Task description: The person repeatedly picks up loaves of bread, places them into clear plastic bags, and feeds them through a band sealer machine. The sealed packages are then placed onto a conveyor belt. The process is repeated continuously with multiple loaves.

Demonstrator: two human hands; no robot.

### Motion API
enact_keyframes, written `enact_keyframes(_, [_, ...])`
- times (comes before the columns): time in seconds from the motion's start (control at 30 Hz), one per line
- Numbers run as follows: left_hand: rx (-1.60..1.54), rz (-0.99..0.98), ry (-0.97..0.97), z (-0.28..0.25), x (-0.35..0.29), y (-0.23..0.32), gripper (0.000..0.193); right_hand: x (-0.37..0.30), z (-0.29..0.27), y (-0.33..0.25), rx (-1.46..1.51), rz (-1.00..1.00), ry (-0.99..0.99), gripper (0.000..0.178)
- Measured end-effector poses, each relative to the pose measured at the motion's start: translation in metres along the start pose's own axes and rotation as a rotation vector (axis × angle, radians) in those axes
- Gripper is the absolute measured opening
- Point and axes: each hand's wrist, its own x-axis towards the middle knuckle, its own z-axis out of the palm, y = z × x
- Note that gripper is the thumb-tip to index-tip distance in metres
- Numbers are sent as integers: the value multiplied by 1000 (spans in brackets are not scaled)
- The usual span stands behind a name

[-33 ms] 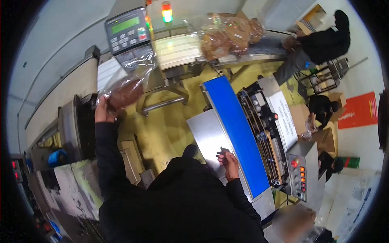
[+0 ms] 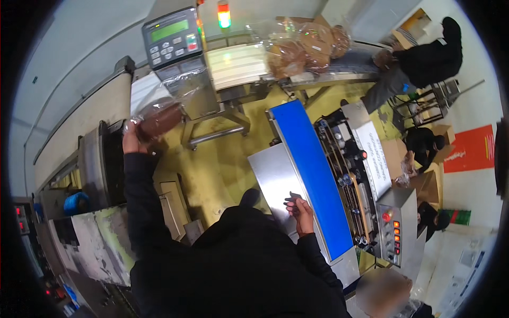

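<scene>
My left hand (image 2: 135,139) is closed on the near end of a clear plastic bag (image 2: 183,87) with a brown loaf-shaped item (image 2: 160,121) inside. The bag's loose film reaches up to just below the control panel (image 2: 172,38), partly over the end of a white belt (image 2: 146,87). My right hand (image 2: 302,214) is over a bare metal table (image 2: 268,169), beside a blue conveyor belt (image 2: 313,175). Its fingers are curled, with something small and dark at the tips that I cannot make out.
Several bagged brown items (image 2: 305,50) lie on the far conveyor, where a person in black (image 2: 429,61) stands. Right of the blue belt is a machine with rollers and a button box (image 2: 395,233). Other people are by cardboard boxes (image 2: 424,188). A blurred head (image 2: 384,291) is at lower right.
The whole view has shifted slightly to the right and down. My left hand and the bag have moved a little up and left against the machine. My right hand stays in place.
</scene>
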Motion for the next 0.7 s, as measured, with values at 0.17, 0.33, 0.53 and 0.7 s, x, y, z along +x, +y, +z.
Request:
enact_keyframes(0.17, [395,425,519,-97,154,86,20,8,61,-4,-71,-7,-83,22])
enact_keyframes(0.33, [-104,-236,189,-151,236,144,41,11,45,7,-129,-12,-66,24])
enact_keyframes(0.53, [505,163,66,-170,287,64,69,1,18,12,-168,11,13,25])
enact_keyframes(0.7, [14,55,297,-108,265,12,75,-21,-13,37,-94,-25,175,25])
